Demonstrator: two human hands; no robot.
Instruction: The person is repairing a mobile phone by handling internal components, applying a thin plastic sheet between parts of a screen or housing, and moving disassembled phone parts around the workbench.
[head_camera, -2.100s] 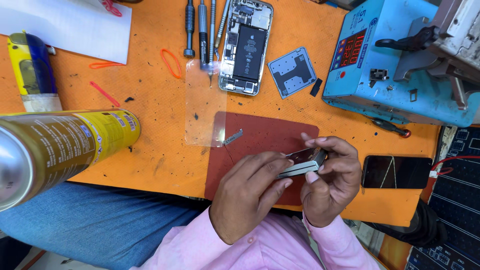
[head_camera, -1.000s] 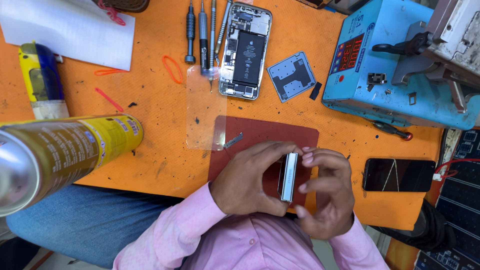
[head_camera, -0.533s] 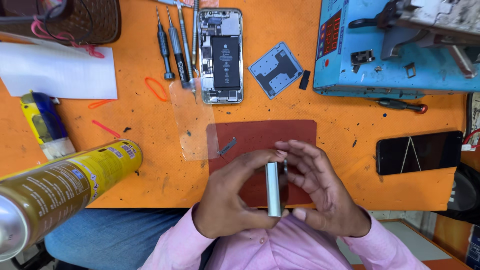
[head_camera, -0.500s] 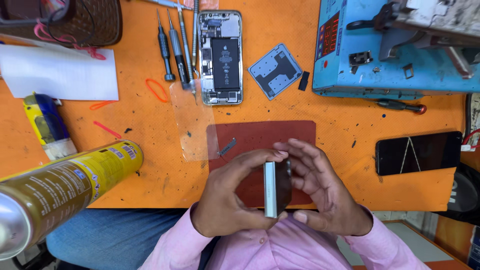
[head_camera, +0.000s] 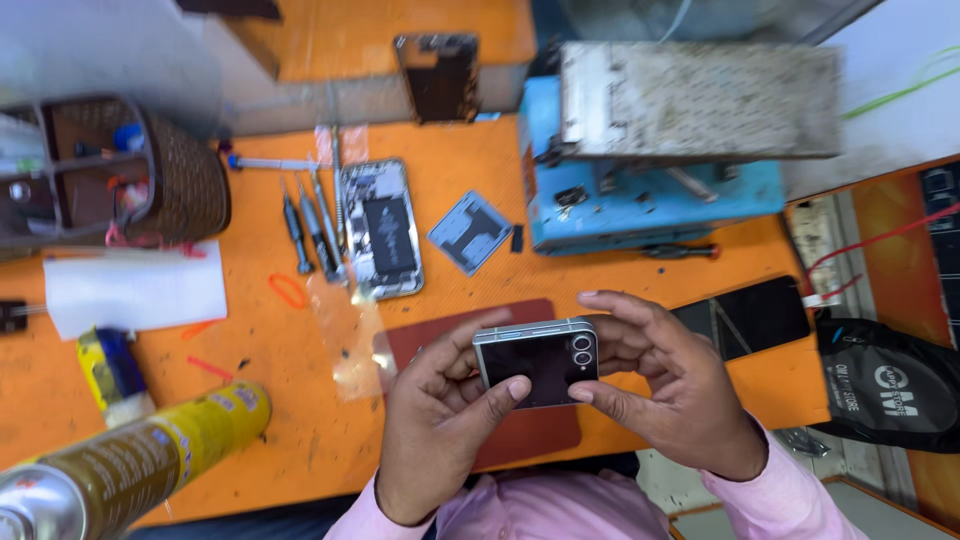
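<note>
a pale pink long-sleeved shirt is worn, its buttoned cuffs ending at the wrists of the left hand and the right hand. both hands are left bare, without gloves; short, trimmed fingernails are seen. blue trousers are glimpsed at the bottom edge.

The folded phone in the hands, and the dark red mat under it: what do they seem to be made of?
Folded phone: seemingly metal frame, pale with a satin sheen; black glossy face, probably glass, with two lens rings.
Dark red mat: likely rubber or silicone, matte and flat on the orange table.
</note>
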